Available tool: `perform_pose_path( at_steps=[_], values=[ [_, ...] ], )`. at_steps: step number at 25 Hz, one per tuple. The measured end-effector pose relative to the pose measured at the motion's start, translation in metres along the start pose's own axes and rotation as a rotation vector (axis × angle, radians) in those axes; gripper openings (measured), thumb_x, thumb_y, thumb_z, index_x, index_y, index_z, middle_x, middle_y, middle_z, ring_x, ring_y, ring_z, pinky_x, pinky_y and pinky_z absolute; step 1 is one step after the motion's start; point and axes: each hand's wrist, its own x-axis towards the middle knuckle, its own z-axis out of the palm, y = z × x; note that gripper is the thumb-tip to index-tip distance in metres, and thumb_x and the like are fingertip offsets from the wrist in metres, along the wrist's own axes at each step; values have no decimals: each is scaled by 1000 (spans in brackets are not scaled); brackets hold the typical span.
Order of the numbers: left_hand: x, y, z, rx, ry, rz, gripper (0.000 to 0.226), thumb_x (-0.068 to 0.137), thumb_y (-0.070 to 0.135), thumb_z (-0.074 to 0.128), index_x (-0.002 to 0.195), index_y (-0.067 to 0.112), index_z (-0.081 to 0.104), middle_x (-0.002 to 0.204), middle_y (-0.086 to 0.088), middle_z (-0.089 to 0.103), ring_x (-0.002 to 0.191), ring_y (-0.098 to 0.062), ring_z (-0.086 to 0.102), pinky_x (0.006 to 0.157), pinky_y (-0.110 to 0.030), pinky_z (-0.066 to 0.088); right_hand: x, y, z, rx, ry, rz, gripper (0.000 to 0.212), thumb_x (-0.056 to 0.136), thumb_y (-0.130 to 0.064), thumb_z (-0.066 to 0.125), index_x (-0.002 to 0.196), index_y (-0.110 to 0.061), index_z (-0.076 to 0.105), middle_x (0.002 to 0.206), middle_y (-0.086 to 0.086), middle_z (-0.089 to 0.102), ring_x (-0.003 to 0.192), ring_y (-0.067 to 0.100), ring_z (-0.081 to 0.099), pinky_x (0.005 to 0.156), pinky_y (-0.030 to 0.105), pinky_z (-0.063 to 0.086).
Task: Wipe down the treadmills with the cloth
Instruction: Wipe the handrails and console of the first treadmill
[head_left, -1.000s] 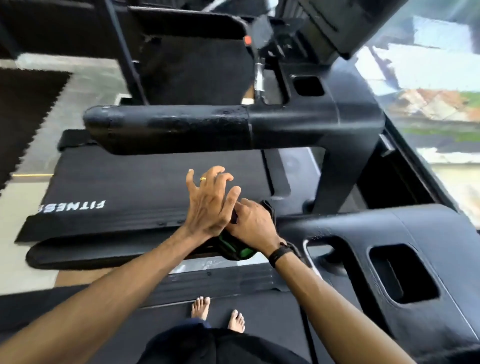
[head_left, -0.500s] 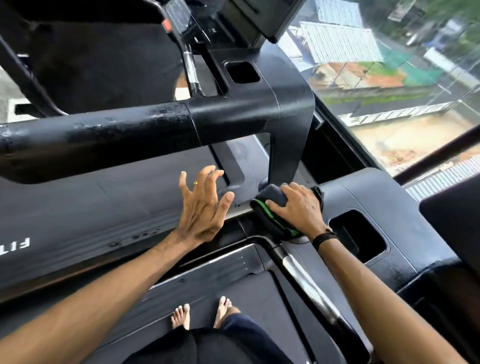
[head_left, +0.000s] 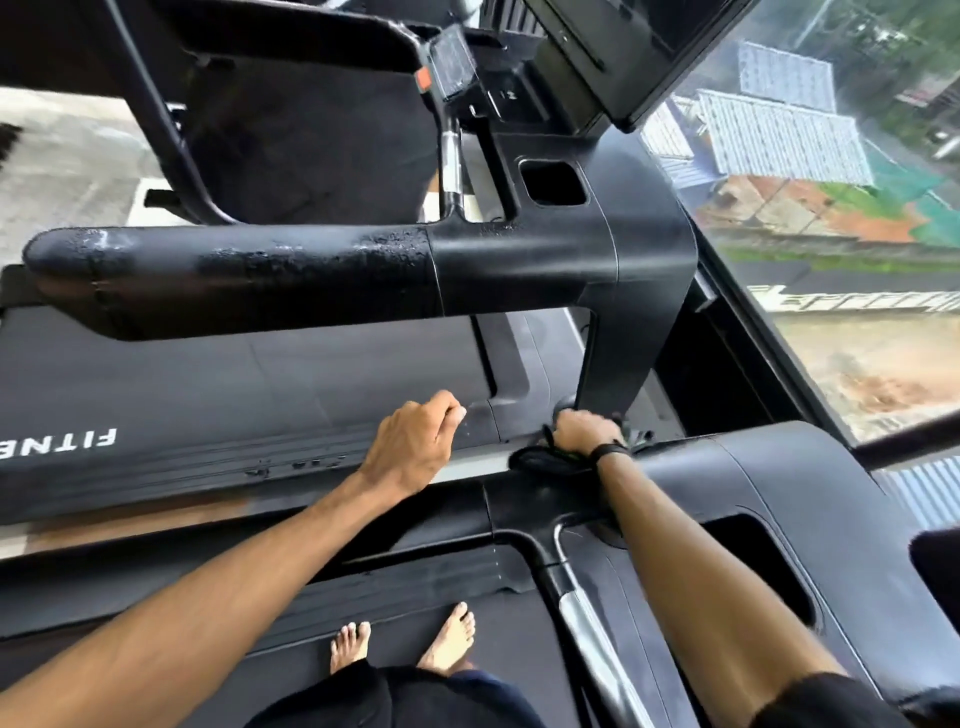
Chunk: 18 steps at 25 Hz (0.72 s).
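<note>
— Black cloth (head_left: 540, 460) with a green edge: where is it seen now?

— It is pressed down by the right hand (head_left: 584, 431) at the foot of the neighbouring treadmill's upright post (head_left: 618, 358), beside the pale strip along that machine's side rail. Half a second ago it was held higher, against the near treadmill's console corner; it has been carried down and away from the body since then.

— How is the right hand shaped?

— Its fingers are curled over the bunched cloth, which is gripped and partly hidden beneath the palm. A dark band is worn at the wrist.

— And the left hand (head_left: 415, 441)?

— Earlier it was spread wide, fingers straight, with a ring visible. Now the fingers are curled loosely inward and nothing is held; the hand is seen over the neighbouring treadmill's belt (head_left: 234, 395), near its right edge. Whether the surface is touched cannot be told.

— What else has changed?

— More of the thick black handrail (head_left: 234, 275) is shown across the upper middle, with wet patches on its top. The white lettering on the belt is seen at the left edge. Bare feet (head_left: 405, 644) are placed on the near treadmill's belt, as before.
</note>
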Motion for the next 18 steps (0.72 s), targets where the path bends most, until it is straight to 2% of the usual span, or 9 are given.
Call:
perform_pose_path(
  at_steps=[2,4,6,8,10,12,14,16,18],
  values=[
    [10,10,7,-18,-15,-70,30,102,35,47,88,13,61,55,5,52,59,-26,51,63,-38,46,-2,-39,12,25,-109,-181,59,94,-57,43,132,-13,57,137,17,58,123,35,57,101,45,46],
    [25,17,12,-68,17,-198,47,93,51,45,74,11,61,58,-1,60,63,-29,56,63,-38,46,-25,-69,21,61,-88,-361,64,89,-68,44,125,-18,63,127,15,64,115,34,61,95,44,47],
    [33,19,16,-136,78,-249,57,83,58,44,62,7,57,51,0,57,56,-26,55,59,-39,46,-64,-74,20,114,139,-463,66,83,-77,47,111,-20,67,109,13,69,104,34,62,89,42,45],
    [39,19,15,-175,111,-241,56,82,56,51,58,5,55,42,5,45,45,-17,42,53,-36,38,-87,-51,20,155,357,-523,61,79,-77,48,96,-20,64,94,7,66,94,30,62,85,41,45],
    [43,16,14,-125,46,-228,50,83,52,55,58,8,53,42,9,44,44,-11,37,52,-32,33,-84,-6,21,178,420,-488,54,75,-74,49,86,-23,59,87,1,62,88,26,61,82,39,46],
    [43,15,18,-33,-60,-235,43,84,50,54,62,13,57,45,10,50,52,-12,49,57,-31,38,-65,37,9,119,396,-315,47,75,-70,54,80,-23,55,89,2,65,90,27,62,80,37,45],
    [44,13,25,-4,-166,-271,36,94,41,53,73,14,63,62,7,62,70,-21,60,66,-34,40,-32,61,-6,34,307,-148,40,78,-64,59,80,-24,56,98,7,70,98,31,63,80,38,43],
    [45,10,29,-23,-236,-280,39,101,35,48,75,9,61,66,1,62,76,-27,60,70,-36,41,-3,54,-11,1,162,-53,42,83,-59,58,95,-20,68,112,14,70,107,33,64,88,39,45],
    [48,7,27,-65,-252,-248,52,104,41,42,67,6,57,60,-1,58,71,-29,59,70,-37,44,6,21,2,-16,8,-36,55,86,-63,54,112,-17,68,122,16,67,113,33,62,94,41,45]
  ],
)
